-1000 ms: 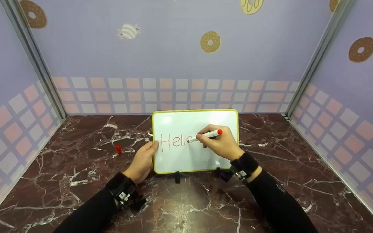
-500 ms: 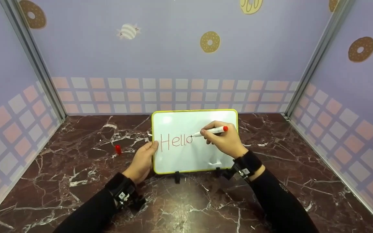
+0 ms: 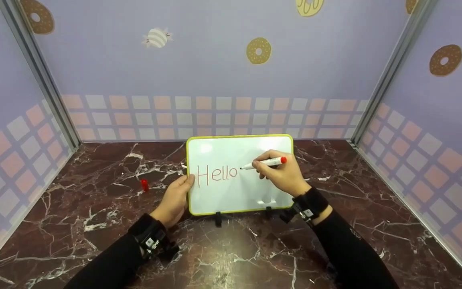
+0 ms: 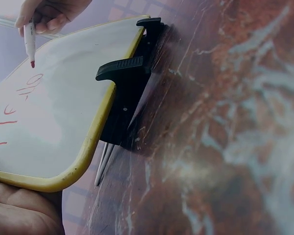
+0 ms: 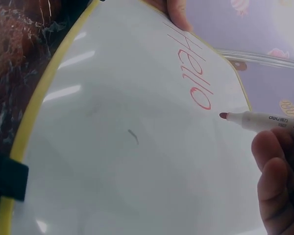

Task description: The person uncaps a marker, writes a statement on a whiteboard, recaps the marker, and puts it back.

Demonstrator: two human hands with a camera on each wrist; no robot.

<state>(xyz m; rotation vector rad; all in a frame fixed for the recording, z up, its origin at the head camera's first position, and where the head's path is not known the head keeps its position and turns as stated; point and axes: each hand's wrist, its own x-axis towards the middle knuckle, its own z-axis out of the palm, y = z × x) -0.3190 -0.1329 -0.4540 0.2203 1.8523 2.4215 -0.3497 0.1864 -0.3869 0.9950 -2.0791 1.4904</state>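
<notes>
A yellow-framed whiteboard (image 3: 231,200) stands tilted on a black stand (image 4: 122,98), with "Hello" written in red across its left half. My left hand (image 3: 173,200) grips the board's left edge, thumb on the front; its other fingers are mostly hidden behind. In my right hand (image 3: 281,172) a white marker with a red end (image 3: 269,162) is pinched between thumb and fingers. Its uncapped red tip sits just right of the "o"; in the right wrist view the marker (image 5: 264,120) appears slightly apart from the surface. The red marker cap (image 3: 144,185) rests on the table left of the board.
The dark red marbled table (image 3: 231,257) carries everything. Behind it rises a purple wall (image 3: 207,60) with printed sweets and checks, and side walls close in left and right. A small dark mark (image 5: 133,136) shows on the board's surface.
My right hand has moved right and slightly up with the marker, finishing the round of the "o" and leaving the letter. My left hand keeps its hold on the board's edge.
</notes>
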